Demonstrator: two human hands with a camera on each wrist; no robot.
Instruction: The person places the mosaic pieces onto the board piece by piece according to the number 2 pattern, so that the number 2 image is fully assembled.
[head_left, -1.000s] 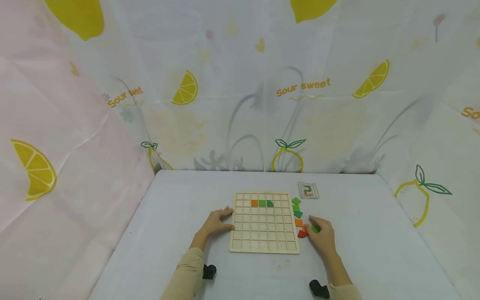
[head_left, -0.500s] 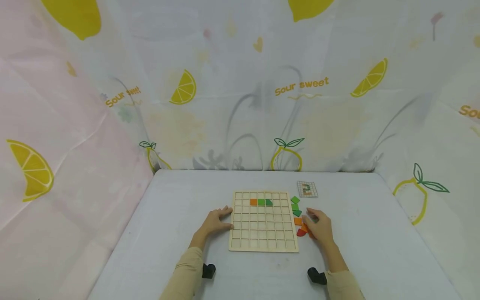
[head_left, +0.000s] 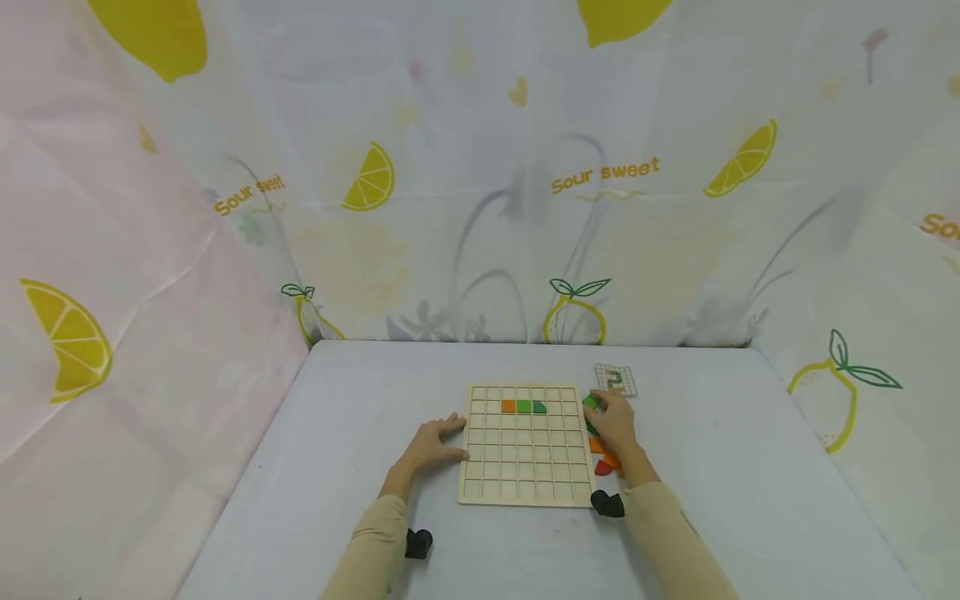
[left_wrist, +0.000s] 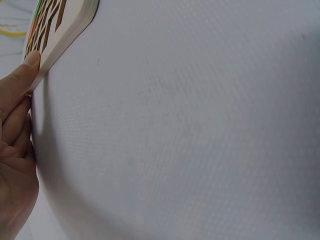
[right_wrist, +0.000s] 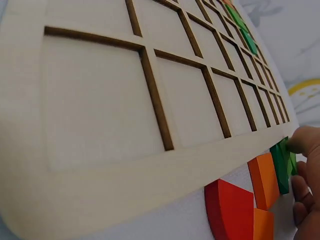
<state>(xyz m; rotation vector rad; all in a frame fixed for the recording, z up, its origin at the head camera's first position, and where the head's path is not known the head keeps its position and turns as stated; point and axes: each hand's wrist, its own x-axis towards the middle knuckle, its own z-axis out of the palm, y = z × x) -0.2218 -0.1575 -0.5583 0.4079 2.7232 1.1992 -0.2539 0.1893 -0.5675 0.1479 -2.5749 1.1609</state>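
A wooden grid board (head_left: 528, 496) lies on the table, with an orange square tile (head_left: 508, 407), a light green square tile (head_left: 524, 407) and a dark green rounded tile (head_left: 539, 407) in one row. At its left edge is my left hand (head_left: 429, 444), thumb and index finger spread along the rim; the left wrist view has the thumb (left_wrist: 31, 61) on the rim. My right hand (head_left: 617, 423) is by the board's right edge, thumb and fingers pinching a green tile (right_wrist: 292, 162) among other green tiles. The hand partly hides that group.
Below the right hand lie orange tiles (right_wrist: 265, 181) and a red rounded tile (right_wrist: 230, 212), close to the board's right edge. A small pattern card (head_left: 626, 379) sits behind the right hand. White cloth covers the table (head_left: 360, 392), with a lemon-print curtain (head_left: 420, 250) behind.
My right hand has moved away from me and left, from beside the orange and red tiles up to the green tiles near the card. My left hand stays at the board's edge.
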